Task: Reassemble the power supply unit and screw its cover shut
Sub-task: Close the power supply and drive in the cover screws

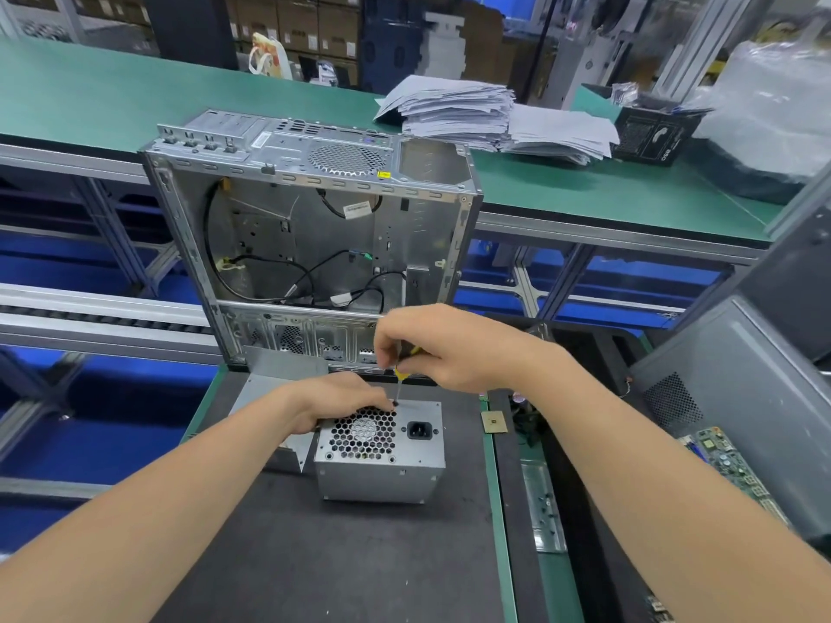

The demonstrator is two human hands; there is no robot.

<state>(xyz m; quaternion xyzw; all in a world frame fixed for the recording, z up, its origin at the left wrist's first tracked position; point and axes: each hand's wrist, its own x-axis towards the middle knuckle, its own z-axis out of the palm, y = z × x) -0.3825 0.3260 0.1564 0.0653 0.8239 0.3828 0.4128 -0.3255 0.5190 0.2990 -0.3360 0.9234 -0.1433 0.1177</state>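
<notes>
A grey metal power supply unit (381, 460) stands on the dark mat, its top face showing a honeycomb fan grille and a black power socket. My right hand (449, 348) grips a yellow-handled screwdriver (401, 375) upright, its tip on a dark screw (395, 403) at the unit's far top edge. My left hand (341, 402) lies over the unit's far left corner, fingertips beside the screw. Whether those fingers pinch the screw is unclear.
An open, empty computer case (314, 227) stands upright just behind the unit. A loose metal panel (279, 379) lies under my left forearm. To the right are a small chip (493, 421), a metal bracket with screws (546, 510), a circuit board (728, 465) and another grey case (742, 388). Paper stacks (472, 114) sit on the green bench.
</notes>
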